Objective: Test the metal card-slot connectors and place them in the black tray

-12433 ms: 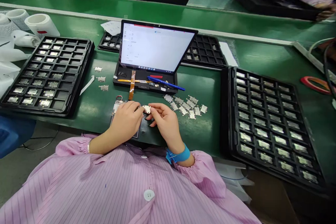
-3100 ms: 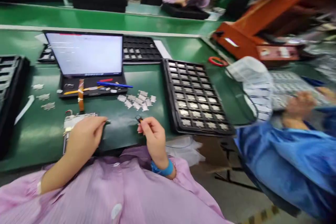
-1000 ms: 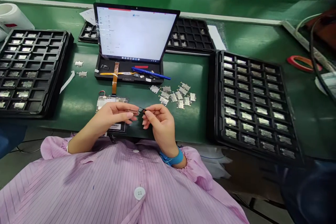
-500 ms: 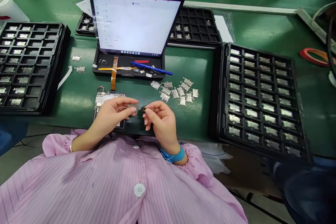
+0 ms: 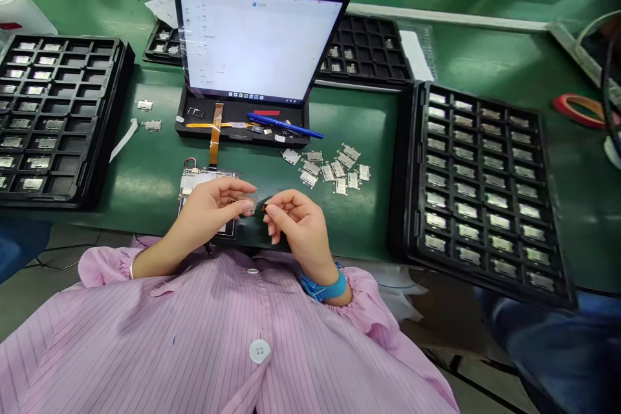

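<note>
My left hand (image 5: 211,206) pinches a small metal card slot (image 5: 249,204) between thumb and fingers, its edge pointing right. Facing it, my right hand (image 5: 301,223) grips a small black card tray (image 5: 262,206), mostly hidden by the fingertips. The two parts are close together; whether they touch I cannot tell. Under and behind my left hand lies a circuit board (image 5: 191,180), joined by an orange ribbon cable (image 5: 215,139) to a lit screen (image 5: 257,45). A loose pile of similar metal card slots (image 5: 339,170) lies to the right, beyond my right hand.
A black compartment tray (image 5: 485,187) full of metal parts stands at right, a partly filled one (image 5: 80,136) at left. The screen's black base (image 5: 194,132) bears a blue pen (image 5: 286,125). Red tape (image 5: 563,103) lies far right. Two card slots (image 5: 152,125) lie near the left tray.
The black card tray's frame showed between my hands before; now less of it is visible. The metal slot is tilted differently in my left fingers. The whole view has shifted slightly.
</note>
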Action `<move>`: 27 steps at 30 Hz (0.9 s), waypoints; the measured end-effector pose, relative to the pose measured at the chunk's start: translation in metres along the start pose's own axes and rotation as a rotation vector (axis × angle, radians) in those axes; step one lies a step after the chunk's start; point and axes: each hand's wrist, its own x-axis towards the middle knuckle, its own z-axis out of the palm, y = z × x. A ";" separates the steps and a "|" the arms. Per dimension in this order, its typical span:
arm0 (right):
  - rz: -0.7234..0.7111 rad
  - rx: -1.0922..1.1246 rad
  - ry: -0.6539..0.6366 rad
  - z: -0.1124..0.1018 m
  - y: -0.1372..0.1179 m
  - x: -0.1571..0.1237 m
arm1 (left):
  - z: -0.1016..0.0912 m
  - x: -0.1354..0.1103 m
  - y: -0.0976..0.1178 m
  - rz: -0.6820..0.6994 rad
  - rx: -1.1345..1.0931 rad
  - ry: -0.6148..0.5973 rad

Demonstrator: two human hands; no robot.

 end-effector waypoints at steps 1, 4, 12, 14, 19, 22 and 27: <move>0.005 -0.013 -0.007 0.001 0.000 0.000 | 0.000 0.000 -0.001 -0.004 -0.004 -0.013; 0.022 -0.046 -0.026 0.006 -0.001 0.001 | 0.000 0.000 -0.004 0.002 -0.005 -0.045; 0.015 -0.132 -0.004 0.013 -0.016 0.019 | -0.013 -0.005 -0.005 0.267 0.406 0.119; -0.007 -0.161 0.045 0.010 -0.019 0.034 | -0.021 -0.004 -0.006 0.418 0.666 0.255; 0.035 -0.211 0.036 0.006 -0.014 0.060 | -0.036 -0.001 -0.020 0.548 0.995 0.248; 0.050 -0.223 0.046 0.007 -0.011 0.060 | -0.036 -0.003 -0.028 0.594 1.079 0.247; 0.073 -0.226 0.053 0.006 -0.013 0.055 | -0.034 -0.004 -0.030 0.605 1.092 0.243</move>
